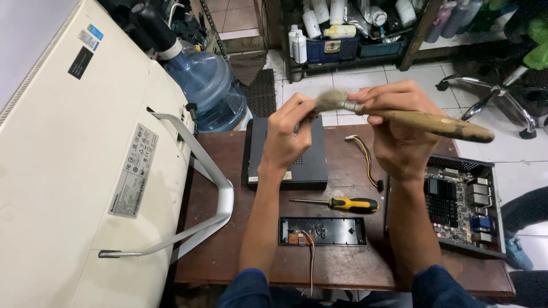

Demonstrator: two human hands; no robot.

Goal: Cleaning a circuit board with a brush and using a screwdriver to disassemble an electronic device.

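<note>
My right hand [399,128] grips a paintbrush [425,121] with a worn wooden handle, held level above the brown table [228,239]. The brush's grey bristles [330,100] point left. My left hand [290,134] is raised beside them, its fingertips pinching or touching the bristles. Below both hands a flat black case cover [308,165] lies on the table. A yellow-and-black screwdriver [342,203] lies in front of it, and a narrow black panel [325,231] with a small circuit board and wires lies nearer to me.
An open computer chassis with a circuit board [462,202] sits at the table's right edge. A loose yellow-black cable [368,162] lies near it. A white all-in-one monitor [85,171] lies face down at left, beside a blue water jug [208,85]. Shelves of bottles [337,31] stand behind.
</note>
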